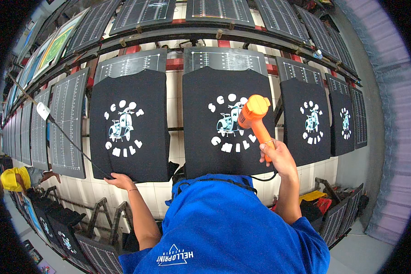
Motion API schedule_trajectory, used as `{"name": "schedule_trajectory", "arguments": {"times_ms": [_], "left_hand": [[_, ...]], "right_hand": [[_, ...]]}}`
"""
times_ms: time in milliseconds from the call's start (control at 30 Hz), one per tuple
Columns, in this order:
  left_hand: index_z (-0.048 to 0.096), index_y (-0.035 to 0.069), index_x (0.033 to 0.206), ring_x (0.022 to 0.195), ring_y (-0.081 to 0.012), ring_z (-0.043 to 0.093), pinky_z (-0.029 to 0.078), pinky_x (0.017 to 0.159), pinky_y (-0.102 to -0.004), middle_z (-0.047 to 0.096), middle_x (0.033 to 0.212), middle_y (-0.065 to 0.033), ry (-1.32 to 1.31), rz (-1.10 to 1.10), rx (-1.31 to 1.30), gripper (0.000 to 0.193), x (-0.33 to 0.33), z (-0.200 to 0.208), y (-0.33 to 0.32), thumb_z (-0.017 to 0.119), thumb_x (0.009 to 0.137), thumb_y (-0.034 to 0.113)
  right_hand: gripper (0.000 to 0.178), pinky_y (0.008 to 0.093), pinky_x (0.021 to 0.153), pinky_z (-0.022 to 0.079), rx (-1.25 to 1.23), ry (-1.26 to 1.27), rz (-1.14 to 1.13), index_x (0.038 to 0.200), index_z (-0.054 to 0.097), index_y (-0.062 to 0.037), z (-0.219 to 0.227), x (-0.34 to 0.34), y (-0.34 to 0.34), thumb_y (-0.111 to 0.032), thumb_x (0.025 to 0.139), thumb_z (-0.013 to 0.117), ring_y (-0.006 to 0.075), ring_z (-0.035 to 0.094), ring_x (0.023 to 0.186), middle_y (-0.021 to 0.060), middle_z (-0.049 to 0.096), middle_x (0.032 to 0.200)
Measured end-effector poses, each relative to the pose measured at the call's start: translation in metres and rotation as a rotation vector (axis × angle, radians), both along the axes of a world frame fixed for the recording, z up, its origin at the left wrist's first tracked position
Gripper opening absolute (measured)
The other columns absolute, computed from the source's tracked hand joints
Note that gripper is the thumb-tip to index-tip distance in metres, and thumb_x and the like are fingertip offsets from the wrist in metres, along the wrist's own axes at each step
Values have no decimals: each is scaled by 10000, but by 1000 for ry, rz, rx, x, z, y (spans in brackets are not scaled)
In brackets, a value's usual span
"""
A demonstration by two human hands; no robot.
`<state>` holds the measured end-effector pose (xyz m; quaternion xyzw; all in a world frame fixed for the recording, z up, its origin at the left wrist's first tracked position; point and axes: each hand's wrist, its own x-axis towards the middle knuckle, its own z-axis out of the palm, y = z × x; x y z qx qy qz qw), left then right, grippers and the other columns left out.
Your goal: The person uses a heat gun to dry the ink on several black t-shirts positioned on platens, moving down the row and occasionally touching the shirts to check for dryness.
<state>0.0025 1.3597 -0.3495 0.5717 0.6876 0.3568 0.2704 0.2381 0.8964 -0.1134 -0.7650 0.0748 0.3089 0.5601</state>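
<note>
My right hand (281, 157) is wrapped round the handle of an orange hair dryer (256, 107). Its round head is over the right part of a scooter print on a black T-shirt (201, 157). Below the handle a black cord loops down behind my blue shirt. At the left, my left hand (120, 181) is closed on a black power cord (75, 146), by the near edge of a second black T-shirt (141, 160) with the same print. That cord runs up to a white plug connector (43, 110). The fingertips on the cord are small in view.
Two more printed black T-shirts (301, 148) lie on boards to the right. Bare grey boards with white rulings (68, 123) stand at the left and along the far rack (219, 34). Another person in a yellow cap (14, 179) is at the far left. Racks stand behind me.
</note>
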Motion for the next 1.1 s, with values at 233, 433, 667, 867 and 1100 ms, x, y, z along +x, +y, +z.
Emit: {"name": "schedule_trajectory", "arguments": {"times_ms": [233,433,667,867,1100], "left_hand": [[166,-14,1462,1286,-425,397,332,1098,-457,268,1463,-286,-8,1,-22,558,2,3,-2,345,988,223],[174,-13,1458,1282,-421,404,346,1087,-460,282,1456,-283,-9,0,-11,560,6,8,-5,350,987,234],[197,-2,1457,1271,-421,415,346,1080,-456,286,1460,-275,-9,16,4,564,-1,-5,3,358,978,249],[197,1,1460,1272,-420,414,345,1078,-452,286,1462,-272,-7,12,20,572,-4,-9,5,365,974,252],[189,-3,1460,1279,-417,406,343,1085,-449,282,1463,-271,18,17,17,561,2,2,-1,350,980,239]], "right_hand": [[259,209,461,417,35,36,-7,980,574,-35,-1,-3,-10,-269,890,634,96,579,577,-5,570,691],[234,219,474,419,-23,-58,-116,953,568,-47,-6,-3,-3,-267,894,620,103,583,593,5,573,699],[252,222,474,414,28,-73,-100,939,570,-41,-13,9,3,-284,897,623,100,572,588,7,569,685],[236,229,481,420,70,-55,-87,899,564,-65,-16,26,9,-292,890,625,109,585,603,12,580,701],[232,209,472,408,107,-63,-57,931,574,-62,-18,33,17,-285,895,623,87,571,596,-4,577,696]]}}
